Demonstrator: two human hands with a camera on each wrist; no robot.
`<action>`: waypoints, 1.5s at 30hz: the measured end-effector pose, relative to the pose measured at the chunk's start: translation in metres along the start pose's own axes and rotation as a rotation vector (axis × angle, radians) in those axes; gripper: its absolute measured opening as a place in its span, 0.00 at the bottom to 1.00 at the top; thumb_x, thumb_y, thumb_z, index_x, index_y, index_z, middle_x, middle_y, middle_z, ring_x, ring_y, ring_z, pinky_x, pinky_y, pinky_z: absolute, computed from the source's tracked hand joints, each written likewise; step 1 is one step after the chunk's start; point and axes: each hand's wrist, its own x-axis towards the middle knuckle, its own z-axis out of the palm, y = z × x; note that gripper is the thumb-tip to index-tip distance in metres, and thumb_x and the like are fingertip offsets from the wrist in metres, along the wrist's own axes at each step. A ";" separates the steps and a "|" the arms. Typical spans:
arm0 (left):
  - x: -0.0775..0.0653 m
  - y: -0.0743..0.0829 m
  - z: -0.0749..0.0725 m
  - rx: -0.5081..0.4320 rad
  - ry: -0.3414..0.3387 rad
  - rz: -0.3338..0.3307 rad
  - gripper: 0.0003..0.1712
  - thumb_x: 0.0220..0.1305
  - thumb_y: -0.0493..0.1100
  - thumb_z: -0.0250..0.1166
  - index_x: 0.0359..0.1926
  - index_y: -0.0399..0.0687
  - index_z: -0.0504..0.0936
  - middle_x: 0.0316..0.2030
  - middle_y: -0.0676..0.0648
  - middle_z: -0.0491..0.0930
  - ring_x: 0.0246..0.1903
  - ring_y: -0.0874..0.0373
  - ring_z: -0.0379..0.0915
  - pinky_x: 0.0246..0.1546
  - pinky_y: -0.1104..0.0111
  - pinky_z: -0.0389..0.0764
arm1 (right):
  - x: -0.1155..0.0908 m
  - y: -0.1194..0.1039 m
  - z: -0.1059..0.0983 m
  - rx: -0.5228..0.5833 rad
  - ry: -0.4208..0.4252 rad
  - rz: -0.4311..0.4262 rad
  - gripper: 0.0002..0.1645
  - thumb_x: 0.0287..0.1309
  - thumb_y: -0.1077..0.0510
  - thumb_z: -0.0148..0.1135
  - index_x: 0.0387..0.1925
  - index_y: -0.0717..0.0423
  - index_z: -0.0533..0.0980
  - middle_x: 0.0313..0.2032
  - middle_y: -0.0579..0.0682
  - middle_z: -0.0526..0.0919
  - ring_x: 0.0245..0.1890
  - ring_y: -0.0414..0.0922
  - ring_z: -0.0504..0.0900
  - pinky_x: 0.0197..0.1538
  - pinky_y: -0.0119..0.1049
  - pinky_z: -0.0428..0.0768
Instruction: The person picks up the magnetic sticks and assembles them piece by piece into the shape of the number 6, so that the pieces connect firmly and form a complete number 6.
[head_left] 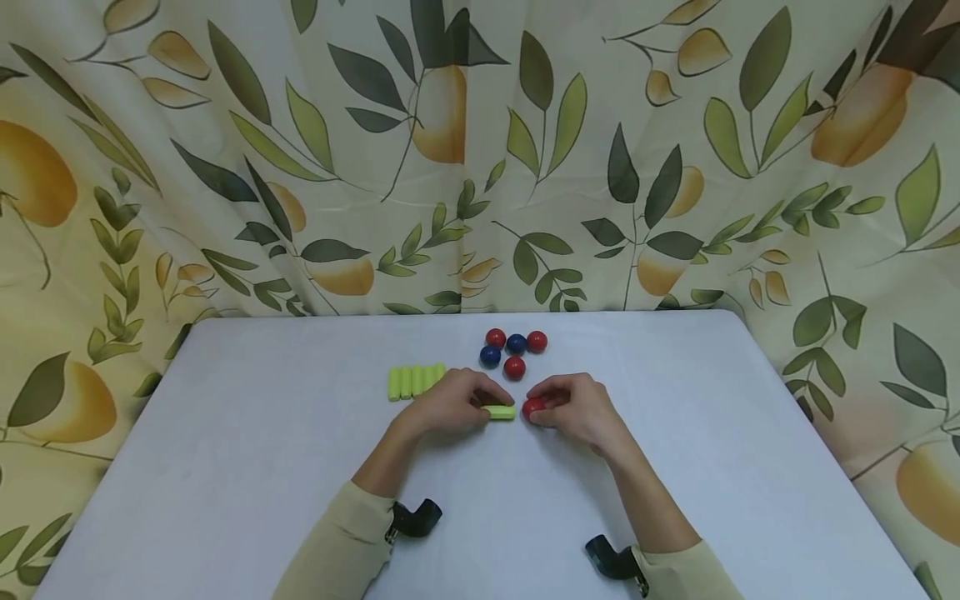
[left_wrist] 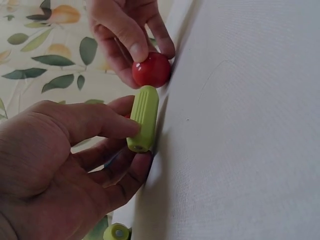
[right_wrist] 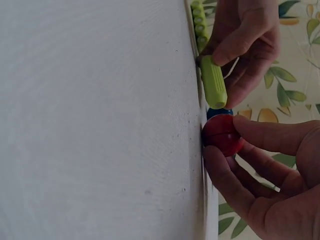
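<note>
My left hand point(head_left: 453, 403) pinches a light green ridged rod point(head_left: 501, 412) between thumb and fingers, low over the white table. In the left wrist view a small metallic spot shows on the near end of the rod point(left_wrist: 144, 117). Facing it, my right hand point(head_left: 581, 407) holds a shiny red ball point(head_left: 532, 407) by thumb and fingertips. The rod's free end points at the ball with hardly any gap, as the right wrist view also shows, where a thin seam line crosses the ball point(right_wrist: 221, 136).
Several more green rods point(head_left: 406, 382) lie side by side behind my left hand. Beyond both hands sit loose balls, red point(head_left: 514, 367) and blue point(head_left: 491, 356), in a small cluster. A patterned curtain point(head_left: 480, 208) hangs at the back edge of the white table point(head_left: 285, 467).
</note>
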 end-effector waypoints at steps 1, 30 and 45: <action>0.000 0.000 0.000 0.002 -0.003 -0.003 0.20 0.66 0.30 0.66 0.54 0.52 0.89 0.50 0.54 0.88 0.50 0.59 0.78 0.54 0.64 0.81 | 0.000 0.000 0.001 0.004 -0.003 -0.002 0.17 0.57 0.58 0.78 0.48 0.53 0.87 0.39 0.51 0.87 0.42 0.48 0.81 0.42 0.36 0.81; 0.001 0.000 0.003 -0.010 0.011 0.004 0.20 0.68 0.31 0.65 0.55 0.53 0.89 0.52 0.54 0.87 0.51 0.58 0.76 0.53 0.64 0.81 | 0.001 0.000 0.004 0.007 0.001 -0.029 0.16 0.57 0.58 0.78 0.47 0.54 0.87 0.37 0.50 0.87 0.38 0.47 0.80 0.40 0.34 0.79; -0.002 -0.001 -0.002 -0.029 0.003 0.003 0.21 0.66 0.29 0.65 0.56 0.51 0.88 0.52 0.52 0.87 0.50 0.58 0.80 0.55 0.64 0.82 | 0.002 0.001 0.004 0.028 -0.008 -0.034 0.16 0.56 0.59 0.78 0.47 0.55 0.88 0.36 0.50 0.88 0.37 0.47 0.81 0.40 0.34 0.80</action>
